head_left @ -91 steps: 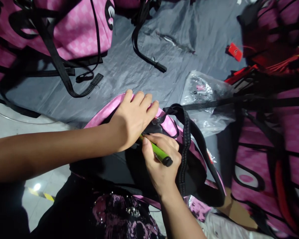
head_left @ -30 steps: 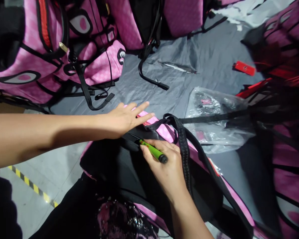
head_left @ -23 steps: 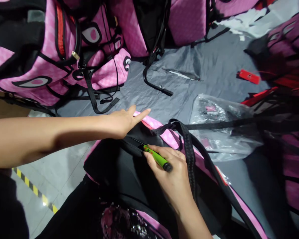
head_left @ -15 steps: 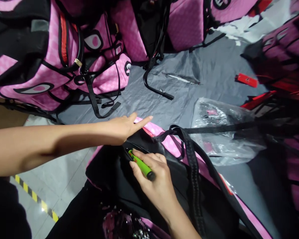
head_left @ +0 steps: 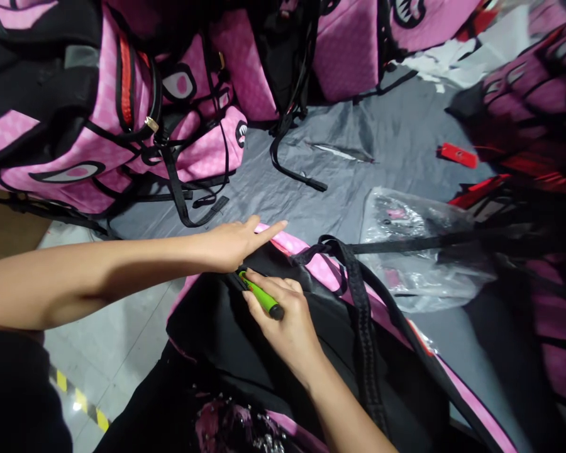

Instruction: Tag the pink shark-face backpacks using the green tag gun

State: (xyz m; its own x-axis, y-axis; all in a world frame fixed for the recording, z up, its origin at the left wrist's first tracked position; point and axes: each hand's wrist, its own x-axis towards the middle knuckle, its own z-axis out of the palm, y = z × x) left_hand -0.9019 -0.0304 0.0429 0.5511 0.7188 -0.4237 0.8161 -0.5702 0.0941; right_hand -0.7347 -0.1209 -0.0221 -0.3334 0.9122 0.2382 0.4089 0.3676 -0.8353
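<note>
A black backpack with pink trim point(head_left: 207, 308) lies across my lap and the table edge. My left hand point(head_left: 233, 242) reaches over from the left and grips its upper edge, one finger stretched along the pink trim; the other fingers are partly hidden. In my right hand point(head_left: 283, 314) is a green marker point(head_left: 261, 299) with a black end, pinched between thumb and fingers. Its far end points at the black edge just under my left hand; the tip itself is hidden. A black webbing strap point(head_left: 358, 289) loops over the bag to the right of my hands.
Several pink and black backpacks point(head_left: 70, 145) stand along the far side on a grey sheet point(head_left: 339, 201). A clear plastic bag point(head_left: 419, 277) and a red tag point(head_left: 458, 155) lie on the right. Floor tape point(head_left: 80, 399) shows lower left.
My right hand and the green marker have shifted slightly up and left, closer to my left hand. The left hand stays at the same edge. The view has shifted a little.
</note>
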